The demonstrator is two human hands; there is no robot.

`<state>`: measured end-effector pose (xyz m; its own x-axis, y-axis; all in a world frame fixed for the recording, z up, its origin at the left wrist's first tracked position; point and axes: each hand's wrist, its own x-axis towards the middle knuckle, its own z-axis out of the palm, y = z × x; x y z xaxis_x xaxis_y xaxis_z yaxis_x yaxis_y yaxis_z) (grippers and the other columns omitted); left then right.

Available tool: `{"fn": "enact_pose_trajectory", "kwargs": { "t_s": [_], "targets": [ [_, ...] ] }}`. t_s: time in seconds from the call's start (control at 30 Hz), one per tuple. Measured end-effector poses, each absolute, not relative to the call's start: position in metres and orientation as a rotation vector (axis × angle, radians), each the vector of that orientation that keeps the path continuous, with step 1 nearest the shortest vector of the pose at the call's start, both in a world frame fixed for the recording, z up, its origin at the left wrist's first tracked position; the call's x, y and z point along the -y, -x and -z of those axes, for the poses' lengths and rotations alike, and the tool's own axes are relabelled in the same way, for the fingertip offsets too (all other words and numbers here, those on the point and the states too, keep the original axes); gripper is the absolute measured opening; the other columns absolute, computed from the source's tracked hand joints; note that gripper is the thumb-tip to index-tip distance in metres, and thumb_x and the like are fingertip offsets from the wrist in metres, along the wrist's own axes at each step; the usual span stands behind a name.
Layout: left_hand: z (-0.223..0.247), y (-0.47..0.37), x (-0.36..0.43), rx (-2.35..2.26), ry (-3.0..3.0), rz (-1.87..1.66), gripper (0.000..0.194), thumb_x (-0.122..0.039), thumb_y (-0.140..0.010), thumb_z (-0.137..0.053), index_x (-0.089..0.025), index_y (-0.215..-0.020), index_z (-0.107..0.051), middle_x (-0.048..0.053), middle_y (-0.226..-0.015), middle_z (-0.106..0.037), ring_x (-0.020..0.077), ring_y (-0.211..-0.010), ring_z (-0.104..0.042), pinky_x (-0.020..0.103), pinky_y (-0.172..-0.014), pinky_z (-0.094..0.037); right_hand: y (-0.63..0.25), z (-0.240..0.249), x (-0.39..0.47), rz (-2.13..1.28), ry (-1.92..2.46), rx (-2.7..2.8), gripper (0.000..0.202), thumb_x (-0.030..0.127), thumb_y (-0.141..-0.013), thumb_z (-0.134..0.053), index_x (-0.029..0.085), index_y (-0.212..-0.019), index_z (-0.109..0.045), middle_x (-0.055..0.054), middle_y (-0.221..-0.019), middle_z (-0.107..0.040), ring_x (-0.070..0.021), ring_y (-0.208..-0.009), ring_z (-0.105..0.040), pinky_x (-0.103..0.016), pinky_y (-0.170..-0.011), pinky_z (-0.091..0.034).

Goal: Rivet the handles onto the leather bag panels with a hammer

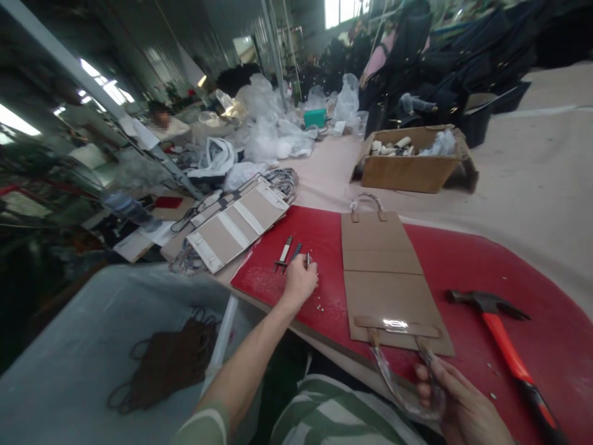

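Note:
A flat tan bag panel lies on the red mat, with a handle at its far end and a brown strip across its near end. My right hand is closed around the near handle, which looks wrapped in clear plastic. To the left of the panel, my left hand rests low over the mat, fingers pinched on a short metal rod. Just beyond its fingers lie pronged metal tools. A claw hammer with an orange-and-black handle lies at the right.
The red mat covers the table's near part. Stacked panels with handles sit left, above a grey bin holding brown pieces. Farther back stand a cardboard box, plastic bags and piled dark bags. A person is at back left.

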<state>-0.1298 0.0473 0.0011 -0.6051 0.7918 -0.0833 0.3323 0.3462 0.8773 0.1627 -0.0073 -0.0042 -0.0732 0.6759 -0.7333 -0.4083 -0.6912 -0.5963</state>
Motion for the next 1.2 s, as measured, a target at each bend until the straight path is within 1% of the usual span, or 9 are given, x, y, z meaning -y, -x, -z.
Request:
{"fn": "enact_pose_trajectory", "kwargs": {
  "t_s": [0.1,0.17,0.37,0.53,0.6,0.7,0.87,1.03,1.2],
  "targets": [
    [-0.001,0.127,-0.061,-2.434,-1.323,-0.917,0.017,-0.017,-0.086,-0.057,-0.013,-0.102,-0.059,0.015,-0.100,-0.066,0.0234,-0.096,-0.066,0.032,-0.082,-0.049,-0.162,0.003,0.008,-1.850,1.471,0.296,0.057,0.035,-0.036,-0.094,0.017,-0.081,-0.063,-0.001,-0.064,-0.064,-0.0122,-0.048,-0.054,-0.021,-0.040,-0.047],
    [0.000,0.125,-0.063,-2.563,-1.472,-0.731,0.024,-0.018,-0.088,-0.055,-0.013,-0.111,-0.057,0.017,-0.112,-0.062,0.0253,-0.104,-0.063,0.033,-0.087,-0.047,-0.162,0.002,0.009,-1.838,1.475,0.307,0.059,0.037,-0.037,-0.094,0.017,-0.084,-0.063,0.000,-0.064,-0.064,-0.0120,-0.048,-0.054,-0.021,-0.040,-0.047],
    [-0.005,0.154,-0.057,-2.723,-1.585,-0.490,0.022,-0.026,-0.092,-0.049,-0.017,-0.108,-0.061,0.012,-0.108,-0.063,0.0237,-0.101,-0.063,0.032,-0.083,-0.048,-0.160,0.010,0.011,-1.806,1.451,0.384,0.063,0.041,-0.042,-0.092,0.017,-0.091,-0.061,0.001,-0.064,-0.064,-0.0117,-0.046,-0.053,-0.020,-0.038,-0.044],
    [-0.011,0.211,-0.062,-2.800,-1.383,-0.257,0.033,-0.041,-0.084,-0.057,-0.014,-0.102,-0.064,0.019,-0.109,-0.064,0.0324,-0.105,-0.062,0.038,-0.082,-0.047,-0.159,0.013,0.015,-1.784,1.380,0.471,0.060,0.045,-0.052,-0.090,0.016,-0.094,-0.058,0.001,-0.065,-0.065,-0.0109,-0.044,-0.053,-0.019,-0.036,-0.042],
    [-0.008,0.229,-0.069,-2.639,-1.234,-0.156,0.037,-0.048,-0.075,-0.065,-0.014,-0.089,-0.066,0.019,-0.099,-0.068,0.0349,-0.098,-0.064,0.038,-0.076,-0.048,-0.159,0.012,0.017,-1.777,1.361,0.487,0.057,0.046,-0.055,-0.088,0.016,-0.093,-0.058,0.000,-0.065,-0.065,-0.0105,-0.044,-0.053,-0.019,-0.036,-0.042],
    [-0.001,0.245,-0.079,-2.501,-1.156,-0.119,0.029,-0.044,-0.066,-0.071,-0.016,-0.069,-0.064,0.014,-0.070,-0.068,0.0327,-0.076,-0.067,0.034,-0.062,-0.047,-0.158,0.009,0.018,-1.765,1.359,0.474,0.056,0.045,-0.055,-0.087,0.016,-0.093,-0.059,0.000,-0.064,-0.064,-0.0105,-0.043,-0.053,-0.020,-0.036,-0.043],
    [0.000,0.249,-0.081,-2.433,-1.060,-0.255,0.018,-0.029,-0.057,-0.071,-0.016,-0.056,-0.058,0.005,-0.043,-0.054,0.0264,-0.054,-0.062,0.029,-0.048,-0.042,-0.158,0.006,0.019,-1.730,1.294,0.325,0.050,0.037,-0.052,-0.089,0.016,-0.086,-0.059,0.004,-0.059,-0.059,-0.0066,-0.040,-0.047,-0.016,-0.034,-0.037],
    [-0.008,0.239,-0.060,-2.240,-1.013,-0.669,0.025,-0.040,-0.069,-0.060,-0.015,-0.072,-0.056,0.004,-0.065,-0.065,0.0170,-0.060,-0.064,0.026,-0.053,-0.051,-0.170,0.005,0.024,-1.678,1.263,0.174,0.048,0.031,-0.049,-0.089,0.016,-0.084,-0.060,0.005,-0.057,-0.056,-0.0042,-0.039,-0.041,-0.014,-0.032,-0.033],
    [-0.002,0.185,-0.030,-1.848,-1.009,-1.399,0.033,-0.040,-0.070,-0.069,-0.013,-0.086,-0.058,0.004,-0.081,-0.066,0.0152,-0.067,-0.066,0.027,-0.060,-0.055,-0.181,0.007,0.037,-1.639,1.280,0.115,0.044,0.028,-0.050,-0.088,0.015,-0.083,-0.062,0.005,-0.057,-0.056,-0.0044,-0.039,-0.041,-0.014,-0.032,-0.034]
  ]
}}
